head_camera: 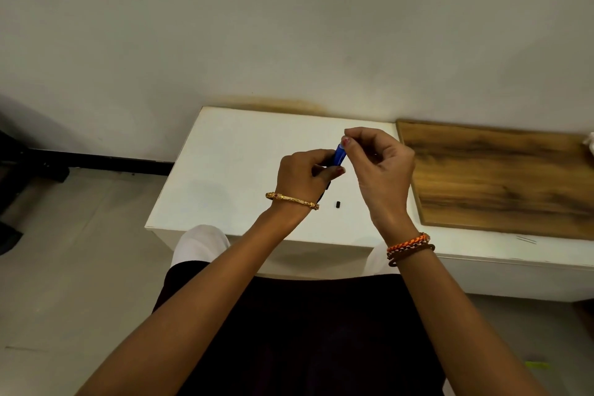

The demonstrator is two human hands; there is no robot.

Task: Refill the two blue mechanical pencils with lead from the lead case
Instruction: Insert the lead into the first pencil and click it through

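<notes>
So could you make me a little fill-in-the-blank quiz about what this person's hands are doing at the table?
1. Both hands hold a pencil whose colour is ____.
2. The gold bangle sits on the ____ wrist.
3. The small black piece lies on the ____ table.
4. The wooden board lies to the person's ____.

Missing words: blue; left; white; right

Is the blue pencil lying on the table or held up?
Held up: left hand grips the blue pencil, right hand pinches its top.
</notes>
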